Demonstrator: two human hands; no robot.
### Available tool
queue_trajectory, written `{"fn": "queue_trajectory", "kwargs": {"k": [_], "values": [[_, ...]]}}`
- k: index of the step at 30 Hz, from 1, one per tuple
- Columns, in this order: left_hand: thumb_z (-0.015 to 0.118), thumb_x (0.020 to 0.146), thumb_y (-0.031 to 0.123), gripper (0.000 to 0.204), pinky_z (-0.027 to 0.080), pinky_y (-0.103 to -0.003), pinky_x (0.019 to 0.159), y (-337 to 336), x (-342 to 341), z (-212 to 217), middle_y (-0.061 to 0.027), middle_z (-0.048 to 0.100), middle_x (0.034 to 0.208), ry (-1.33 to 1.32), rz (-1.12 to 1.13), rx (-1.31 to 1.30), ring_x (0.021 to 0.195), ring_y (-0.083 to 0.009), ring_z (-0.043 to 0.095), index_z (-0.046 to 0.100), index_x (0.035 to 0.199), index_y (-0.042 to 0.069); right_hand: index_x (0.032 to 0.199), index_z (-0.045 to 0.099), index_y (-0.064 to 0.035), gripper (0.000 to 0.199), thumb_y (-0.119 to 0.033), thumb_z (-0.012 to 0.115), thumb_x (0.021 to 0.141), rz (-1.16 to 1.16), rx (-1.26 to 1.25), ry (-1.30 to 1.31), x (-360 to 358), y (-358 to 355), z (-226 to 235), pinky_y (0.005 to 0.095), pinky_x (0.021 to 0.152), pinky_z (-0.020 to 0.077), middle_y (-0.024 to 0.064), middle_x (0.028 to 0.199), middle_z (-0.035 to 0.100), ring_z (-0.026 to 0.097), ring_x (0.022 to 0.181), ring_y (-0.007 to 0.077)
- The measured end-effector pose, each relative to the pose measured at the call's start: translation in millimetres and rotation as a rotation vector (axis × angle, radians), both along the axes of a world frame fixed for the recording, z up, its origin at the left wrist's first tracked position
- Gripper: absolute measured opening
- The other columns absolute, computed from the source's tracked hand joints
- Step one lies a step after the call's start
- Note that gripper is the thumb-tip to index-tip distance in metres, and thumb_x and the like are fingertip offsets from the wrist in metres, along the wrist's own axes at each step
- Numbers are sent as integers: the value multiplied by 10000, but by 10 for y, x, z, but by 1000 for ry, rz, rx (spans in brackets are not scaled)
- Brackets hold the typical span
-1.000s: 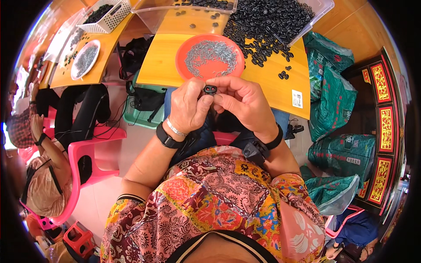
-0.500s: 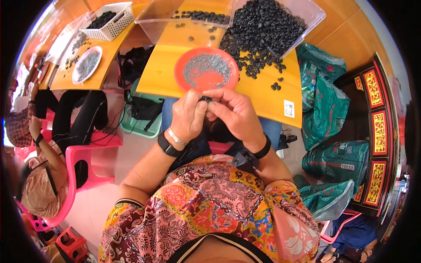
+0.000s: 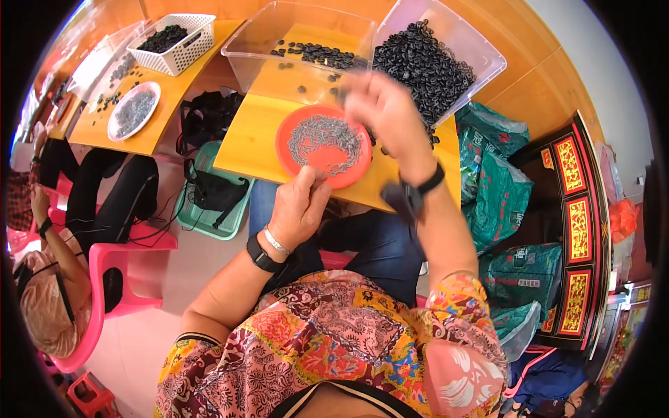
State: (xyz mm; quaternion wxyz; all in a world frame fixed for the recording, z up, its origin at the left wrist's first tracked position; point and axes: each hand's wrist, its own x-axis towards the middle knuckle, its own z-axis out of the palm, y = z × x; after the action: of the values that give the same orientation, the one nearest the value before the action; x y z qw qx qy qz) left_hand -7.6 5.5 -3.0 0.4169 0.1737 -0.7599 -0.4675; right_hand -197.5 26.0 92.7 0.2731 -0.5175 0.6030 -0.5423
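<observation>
My left hand (image 3: 298,209) is at the near edge of a red plate (image 3: 326,148), thumb and fingers pinched together. Whatever lies between them is too small to make out. Small grey metal pieces (image 3: 306,132) are spread round the plate. My right hand (image 3: 391,115), smeared by motion, is raised over the table to the plate's far right. A dark smudge shows at its fingertips, too blurred to name. Beyond it, a clear tub (image 3: 481,63) lies tipped, filled with small black oval parts (image 3: 421,66). More black parts (image 3: 320,54) lie inside a clear plastic box (image 3: 244,63).
On the left table stand a white basket (image 3: 191,52) of black parts and a white plate (image 3: 115,132) of grey pieces. A person (image 3: 59,292) sits beside it on a pink chair (image 3: 104,306). A green crate (image 3: 209,223) and green sacks (image 3: 498,202) flank my table (image 3: 251,132).
My hands have parted from their pinch on a small black part. The right has swung up and right over the table; the left stays low by the plate. The view has shifted slightly.
</observation>
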Motion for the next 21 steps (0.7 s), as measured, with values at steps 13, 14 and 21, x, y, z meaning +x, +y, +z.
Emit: {"fn": "queue_trajectory", "kwargs": {"k": [13, 14, 21], "values": [[571, 821, 39, 64, 439, -381, 554, -36, -29, 6, -177, 552, 709, -54, -89, -100, 652, -377, 557, 513, 812, 12, 901, 667, -25, 164, -163, 643, 814, -238, 245, 384, -1120, 479, -263, 222, 609, 450, -13, 748, 630, 552, 659, 70], [568, 822, 41, 66, 437, -383, 553, -30, -37, -2, -179, 550, 706, -57, -100, -96, 652, -380, 555, 510, 806, 12, 887, 669, -20, 160, -153, 649, 800, -226, 290, 417, -1176, 589, -457, 235, 608, 451, -7, 736, 628, 551, 653, 78], [564, 834, 57, 66, 443, -367, 565, -23, -57, -117, -186, 553, 708, -112, -104, -57, 657, -371, 563, 527, 821, 5, 851, 676, -55, 139, -160, 650, 763, -467, 485, 821, -1275, 885, -989, 301, 610, 470, 74, 711, 660, 623, 658, 179]]}}
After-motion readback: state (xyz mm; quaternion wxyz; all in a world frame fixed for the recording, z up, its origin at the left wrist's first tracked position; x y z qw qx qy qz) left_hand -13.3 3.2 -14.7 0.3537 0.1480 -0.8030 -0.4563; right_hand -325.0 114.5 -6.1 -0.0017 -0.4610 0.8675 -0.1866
